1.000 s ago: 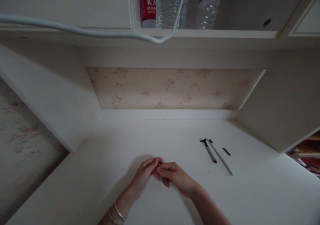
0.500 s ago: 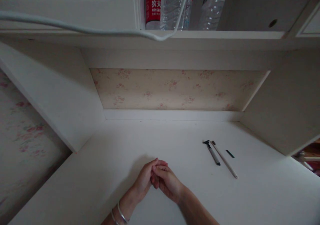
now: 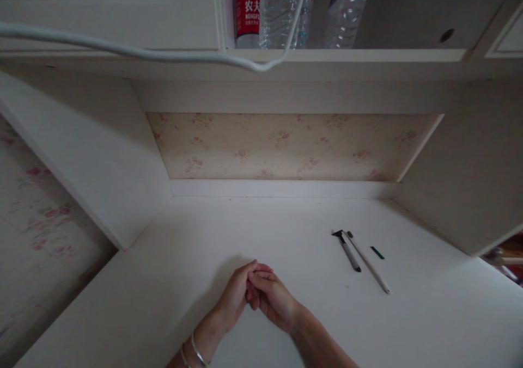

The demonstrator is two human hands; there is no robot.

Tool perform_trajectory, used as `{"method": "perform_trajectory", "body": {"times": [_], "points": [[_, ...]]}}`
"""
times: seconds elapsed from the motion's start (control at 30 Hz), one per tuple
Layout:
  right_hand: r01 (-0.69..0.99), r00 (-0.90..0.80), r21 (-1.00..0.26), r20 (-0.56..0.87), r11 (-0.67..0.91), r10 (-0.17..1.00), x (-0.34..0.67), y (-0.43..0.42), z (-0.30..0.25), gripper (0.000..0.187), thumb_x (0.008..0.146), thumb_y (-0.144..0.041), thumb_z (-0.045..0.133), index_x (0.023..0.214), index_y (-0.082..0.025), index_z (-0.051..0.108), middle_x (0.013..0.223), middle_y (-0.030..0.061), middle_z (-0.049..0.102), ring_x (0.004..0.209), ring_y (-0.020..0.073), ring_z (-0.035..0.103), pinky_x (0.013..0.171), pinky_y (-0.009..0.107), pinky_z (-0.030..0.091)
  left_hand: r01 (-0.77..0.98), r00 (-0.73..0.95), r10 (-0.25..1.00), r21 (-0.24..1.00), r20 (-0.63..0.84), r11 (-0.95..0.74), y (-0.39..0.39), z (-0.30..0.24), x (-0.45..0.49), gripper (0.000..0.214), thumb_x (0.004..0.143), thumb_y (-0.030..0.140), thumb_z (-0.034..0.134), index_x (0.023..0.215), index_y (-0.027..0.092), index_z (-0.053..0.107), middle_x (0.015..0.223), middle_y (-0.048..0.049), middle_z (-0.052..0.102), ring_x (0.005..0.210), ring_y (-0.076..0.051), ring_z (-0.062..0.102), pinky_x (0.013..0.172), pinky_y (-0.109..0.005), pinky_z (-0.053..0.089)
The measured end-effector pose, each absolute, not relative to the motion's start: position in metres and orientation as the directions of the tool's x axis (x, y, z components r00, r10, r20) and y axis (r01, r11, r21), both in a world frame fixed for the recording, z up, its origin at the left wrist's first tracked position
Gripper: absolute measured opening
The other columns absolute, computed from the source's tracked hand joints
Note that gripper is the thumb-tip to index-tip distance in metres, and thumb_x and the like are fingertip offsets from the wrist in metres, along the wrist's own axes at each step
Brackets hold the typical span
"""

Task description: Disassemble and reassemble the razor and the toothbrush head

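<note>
My left hand [image 3: 237, 290], with two silver bangles [image 3: 198, 349] at its wrist, is folded together with my right hand [image 3: 273, 296] above the near middle of the white desk [image 3: 220, 232]. Fingers of both are curled and interlaced, closed on each other, and no object shows between them. To their right lies a small tool with a grey handle and a black T-shaped head [image 3: 348, 252], like a razor or scraper. Beside it rests a long thin white stick [image 3: 371, 265] with a dark tip. A short dark green strip [image 3: 377, 252] is further right.
Overhead runs a cabinet shelf [image 3: 368, 56] holding several plastic bottles [image 3: 281, 14]. A white cable [image 3: 163, 55] hangs across its front. Side panels [image 3: 102, 155] stand left and right of the desk, and floral wallpaper [image 3: 281, 145] covers the back.
Both hands stay clasped in the same place. Only the camera view has shifted very slightly; the things on the desk have not moved.
</note>
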State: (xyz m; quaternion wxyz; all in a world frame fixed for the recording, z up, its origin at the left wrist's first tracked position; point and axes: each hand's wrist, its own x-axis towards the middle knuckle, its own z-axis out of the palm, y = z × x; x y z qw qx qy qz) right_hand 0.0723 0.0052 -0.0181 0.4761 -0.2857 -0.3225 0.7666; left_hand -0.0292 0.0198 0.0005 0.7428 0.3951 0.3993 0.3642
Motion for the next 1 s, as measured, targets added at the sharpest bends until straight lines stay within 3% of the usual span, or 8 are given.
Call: {"method": "perform_trajectory", "body": {"times": [0.17,0.3,0.43,0.77,1.0], "points": [[-0.496,-0.352,-0.818,-0.117,-0.291,0.929,0.07,0.005,-0.022,0.005,0.063,-0.015,0.063,0.058,-0.012,0.062,0.052,-0.001,0.055,0.045,0.0079,0.044,0.044,0.021,0.028,-0.177,0.383,0.887,0.922,-0.258,0.344,0.019,0.004,-0.027,0.039,0.077,0.046,0.056,0.088,0.011,0.071,0.082,-0.0095,0.07,0.053,-0.011,0.053,0.041,-0.021,0.029],[-0.41,-0.341,-0.886,-0.071,-0.217,0.937,0.068,0.005,-0.028,0.01,0.055,-0.009,0.056,0.046,-0.015,0.056,0.045,-0.0031,0.049,0.047,0.009,0.041,0.047,0.022,0.028,-0.112,0.375,0.894,0.945,-0.245,0.306,0.017,0.003,-0.029,0.036,0.074,0.043,0.058,0.09,0.013,0.072,0.096,-0.0111,0.07,0.071,-0.019,0.061,0.04,-0.02,0.03],[-0.317,-0.342,-0.936,-0.037,-0.152,0.939,0.069,0.004,-0.03,0.012,0.054,-0.008,0.052,0.044,-0.016,0.052,0.046,-0.0038,0.049,0.05,0.0094,0.04,0.051,0.023,0.028,-0.089,0.386,0.894,0.956,-0.227,0.281,0.016,0.002,-0.031,0.036,0.076,0.041,0.055,0.095,0.014,0.071,0.097,-0.0102,0.07,0.074,-0.02,0.061,0.038,-0.02,0.031],[-0.235,-0.368,-0.969,0.02,-0.072,0.93,0.071,0.001,-0.026,0.01,0.052,-0.007,0.048,0.051,-0.016,0.052,0.049,-0.005,0.045,0.049,0.0091,0.037,0.05,0.023,0.027,-0.075,0.391,0.881,0.945,-0.267,0.319,0.016,0.005,-0.03,0.036,0.077,0.043,0.056,0.094,0.015,0.07,0.097,-0.0089,0.069,0.059,-0.015,0.057,0.035,-0.02,0.029],[-0.228,-0.393,-0.972,0.04,-0.055,0.919,0.072,0.0,-0.02,0.008,0.052,-0.009,0.048,0.05,-0.017,0.048,0.051,-0.0047,0.045,0.05,0.0089,0.038,0.05,0.023,0.027,-0.092,0.367,0.888,0.939,-0.278,0.332,0.017,0.009,-0.028,0.032,0.072,0.044,0.061,0.083,0.015,0.072,0.09,-0.0085,0.07,0.072,-0.02,0.061,0.048,-0.023,0.038]]}}
